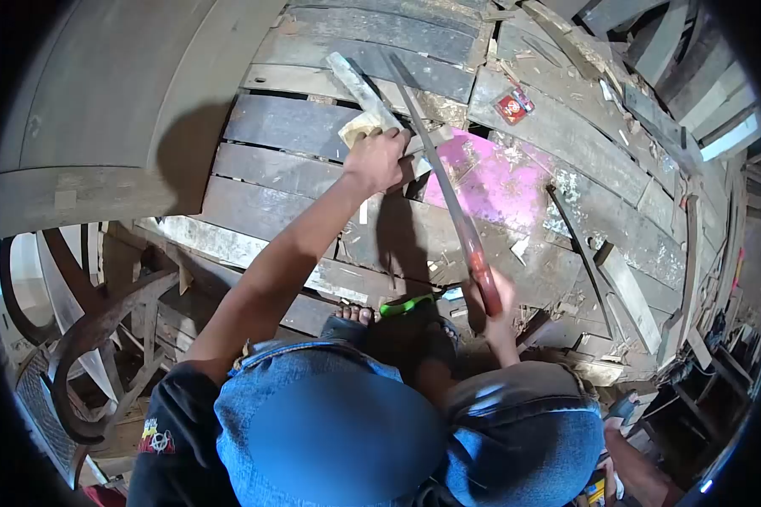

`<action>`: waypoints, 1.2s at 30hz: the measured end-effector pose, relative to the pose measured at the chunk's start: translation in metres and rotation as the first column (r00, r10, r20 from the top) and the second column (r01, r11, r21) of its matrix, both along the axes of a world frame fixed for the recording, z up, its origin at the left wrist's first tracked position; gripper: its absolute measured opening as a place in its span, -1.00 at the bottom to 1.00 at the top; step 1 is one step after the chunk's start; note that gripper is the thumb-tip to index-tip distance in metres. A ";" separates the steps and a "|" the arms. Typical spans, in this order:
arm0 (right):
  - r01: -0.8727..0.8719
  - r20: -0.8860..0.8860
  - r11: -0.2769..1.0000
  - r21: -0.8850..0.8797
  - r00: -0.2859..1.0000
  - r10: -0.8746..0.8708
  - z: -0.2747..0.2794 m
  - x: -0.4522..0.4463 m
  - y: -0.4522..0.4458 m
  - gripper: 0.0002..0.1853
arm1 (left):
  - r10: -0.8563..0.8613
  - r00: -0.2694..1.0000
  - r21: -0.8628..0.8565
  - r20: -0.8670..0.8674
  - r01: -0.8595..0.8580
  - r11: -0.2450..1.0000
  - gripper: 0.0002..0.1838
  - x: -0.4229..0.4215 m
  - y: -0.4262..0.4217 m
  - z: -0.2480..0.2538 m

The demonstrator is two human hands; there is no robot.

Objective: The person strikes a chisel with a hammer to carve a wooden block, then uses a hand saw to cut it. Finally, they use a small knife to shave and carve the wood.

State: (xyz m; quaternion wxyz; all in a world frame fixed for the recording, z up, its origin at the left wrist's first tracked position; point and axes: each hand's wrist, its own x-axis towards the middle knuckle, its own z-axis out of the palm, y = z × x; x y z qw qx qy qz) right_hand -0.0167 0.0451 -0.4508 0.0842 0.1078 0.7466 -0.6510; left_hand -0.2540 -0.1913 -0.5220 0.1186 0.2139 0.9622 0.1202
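My left hand point(375, 160) is closed on a short piece of wood point(416, 168) and presses it down against a narrow pale batten point(352, 82). A light, rough-faced wood end point(360, 128) shows beside its fingers. My right hand point(495, 295) grips the red-brown handle of what looks like a handsaw point(445, 176). Its long, narrow blade points away from me and crosses the wood just right of my left hand. The teeth do not show, and the handle end is slightly blurred. Part of the held wood is hidden under my left hand.
A pink sheet point(482, 182) strewn with wood bits lies right of the blade. A red packet point(513, 106), a thin dark bar point(580, 253) and a wood block point(627, 296) lie on the planks. A bright green object point(406, 305) is by my feet; a large wooden panel point(118, 101) stands left.
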 end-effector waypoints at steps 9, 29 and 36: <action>0.009 -0.131 0.996 0.094 0.991 0.003 0.005 -0.034 -0.038 -0.87 | -0.056 0.996 -0.097 0.073 0.063 0.993 -0.46 0.007 0.004 0.018; -0.021 0.023 1.000 0.011 1.000 0.021 0.013 -0.052 -0.037 -0.82 | -0.001 1.000 0.003 0.013 0.001 1.000 -0.49 0.007 0.003 0.011; -0.052 -0.036 0.996 0.072 0.998 0.055 0.024 0.009 -0.014 -0.81 | 0.046 0.999 -0.036 -0.003 -0.046 0.998 -0.58 0.010 0.006 0.011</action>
